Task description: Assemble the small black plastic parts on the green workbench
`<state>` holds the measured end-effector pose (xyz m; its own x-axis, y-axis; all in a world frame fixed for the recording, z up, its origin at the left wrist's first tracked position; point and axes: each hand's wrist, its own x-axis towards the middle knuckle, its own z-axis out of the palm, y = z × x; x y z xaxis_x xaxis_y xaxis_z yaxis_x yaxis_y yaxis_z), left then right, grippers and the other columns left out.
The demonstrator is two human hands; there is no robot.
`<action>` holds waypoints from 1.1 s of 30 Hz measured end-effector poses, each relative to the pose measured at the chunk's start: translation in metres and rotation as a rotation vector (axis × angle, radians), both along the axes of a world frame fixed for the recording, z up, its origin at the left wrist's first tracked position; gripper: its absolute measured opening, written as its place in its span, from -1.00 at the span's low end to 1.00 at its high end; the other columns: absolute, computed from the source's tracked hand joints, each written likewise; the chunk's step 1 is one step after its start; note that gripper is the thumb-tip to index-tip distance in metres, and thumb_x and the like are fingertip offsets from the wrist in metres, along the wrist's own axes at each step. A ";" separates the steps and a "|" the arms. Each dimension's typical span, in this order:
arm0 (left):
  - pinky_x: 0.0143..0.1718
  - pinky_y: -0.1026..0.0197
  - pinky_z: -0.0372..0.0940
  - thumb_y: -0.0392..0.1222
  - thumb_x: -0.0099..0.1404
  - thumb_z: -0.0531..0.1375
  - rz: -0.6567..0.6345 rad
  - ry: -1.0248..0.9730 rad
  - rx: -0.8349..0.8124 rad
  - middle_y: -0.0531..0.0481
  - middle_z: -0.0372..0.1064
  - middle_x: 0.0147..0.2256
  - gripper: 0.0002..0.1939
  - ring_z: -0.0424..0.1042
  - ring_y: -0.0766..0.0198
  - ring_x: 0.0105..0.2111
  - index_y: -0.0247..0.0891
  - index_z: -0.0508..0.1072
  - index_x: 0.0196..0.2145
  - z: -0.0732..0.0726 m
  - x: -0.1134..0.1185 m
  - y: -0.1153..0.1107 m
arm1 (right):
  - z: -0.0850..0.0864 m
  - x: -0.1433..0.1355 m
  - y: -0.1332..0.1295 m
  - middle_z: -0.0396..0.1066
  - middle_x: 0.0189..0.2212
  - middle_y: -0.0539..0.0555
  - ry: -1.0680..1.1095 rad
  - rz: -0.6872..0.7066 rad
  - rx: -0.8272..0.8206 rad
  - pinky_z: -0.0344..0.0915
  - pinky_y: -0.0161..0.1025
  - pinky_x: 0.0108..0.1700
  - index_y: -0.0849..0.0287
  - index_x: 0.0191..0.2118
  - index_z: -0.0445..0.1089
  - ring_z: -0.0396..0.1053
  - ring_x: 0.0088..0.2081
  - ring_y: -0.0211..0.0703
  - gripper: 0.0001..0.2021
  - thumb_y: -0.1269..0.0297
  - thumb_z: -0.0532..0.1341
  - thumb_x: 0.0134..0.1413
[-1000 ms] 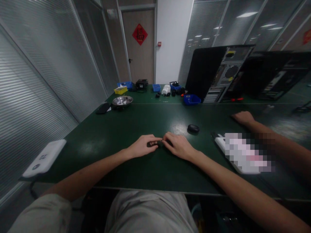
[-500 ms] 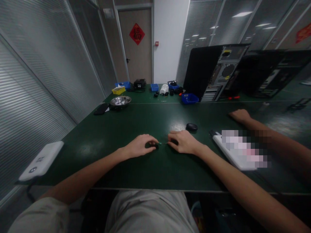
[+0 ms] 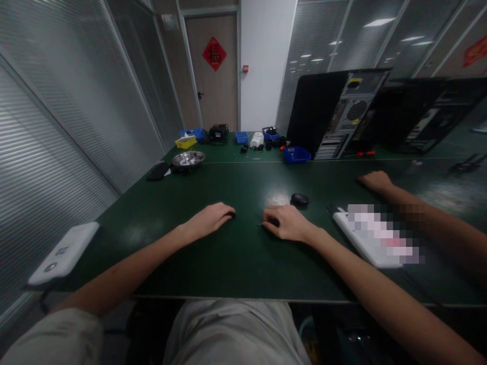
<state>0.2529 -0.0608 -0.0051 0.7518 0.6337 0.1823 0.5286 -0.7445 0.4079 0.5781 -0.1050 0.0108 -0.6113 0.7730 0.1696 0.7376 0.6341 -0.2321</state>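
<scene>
My left hand [image 3: 213, 219] is closed just above the table, left of the middle, with its thumb and fingers drawn together. A small dark patch shows at its fingertips; whether that is a held thing or shadow I cannot make out. To the right, my right hand [image 3: 287, 222] rests on the green tabletop [image 3: 243, 263], fingers curled in a pinch. A thin, pale metal-looking tip [image 3: 261, 224] pokes out leftward between its thumb and forefinger, the rest hidden in the hand. A black computer mouse [image 3: 300, 199] lies just beyond my right hand.
Another person's forearm and hand [image 3: 376, 181] lie on the table at right, beside a white device [image 3: 361, 241], partly blurred out. A second white device [image 3: 64, 252] sits at the left edge. Farther back are a metal bowl [image 3: 188, 159], a blue bin [image 3: 297, 154] and a computer tower [image 3: 323, 111].
My left hand has moved left and slightly away from me, apart from my right hand. The small green thing at its fingertips no longer shows. My right hand has stayed in place.
</scene>
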 end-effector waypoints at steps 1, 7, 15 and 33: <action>0.13 0.11 0.31 -0.13 0.54 0.07 0.083 0.011 -0.001 -0.13 0.43 0.12 -0.63 0.43 0.14 0.08 -0.19 0.44 0.21 -0.002 -0.021 0.014 | 0.000 0.000 0.000 0.45 -0.29 0.03 0.002 0.000 -0.006 0.04 -0.25 -0.32 0.13 -0.25 0.42 0.31 -0.35 -0.20 -0.85 0.17 0.24 0.28; 0.16 0.13 0.22 -0.19 0.45 0.17 0.714 0.136 0.109 -0.16 0.50 0.08 -0.67 0.42 0.05 0.09 -0.34 0.55 0.09 -0.008 -0.178 0.086 | -0.001 0.000 0.001 0.45 -0.29 0.04 0.021 -0.004 -0.024 0.08 -0.24 -0.31 0.13 -0.25 0.42 0.32 -0.36 -0.20 -0.84 0.16 0.23 0.30; -0.16 0.34 0.20 -0.23 0.38 0.29 1.021 0.160 0.095 0.03 0.59 -0.19 -0.70 0.43 0.25 -0.21 -0.41 0.58 0.02 -0.001 -0.272 0.090 | -0.002 -0.001 0.001 0.47 -0.28 0.04 0.021 -0.003 -0.027 0.09 -0.24 -0.29 0.11 -0.23 0.44 0.34 -0.35 -0.18 -0.84 0.15 0.21 0.32; 0.10 0.21 0.23 -0.34 0.40 0.18 1.009 0.116 0.242 -0.11 0.56 -0.04 -0.73 0.46 0.17 -0.03 -0.47 0.60 -0.03 -0.006 -0.262 0.081 | -0.001 -0.002 0.000 0.47 -0.27 0.03 0.013 0.003 -0.039 0.13 -0.24 -0.25 0.11 -0.20 0.44 0.38 -0.32 -0.18 -0.84 0.16 0.20 0.33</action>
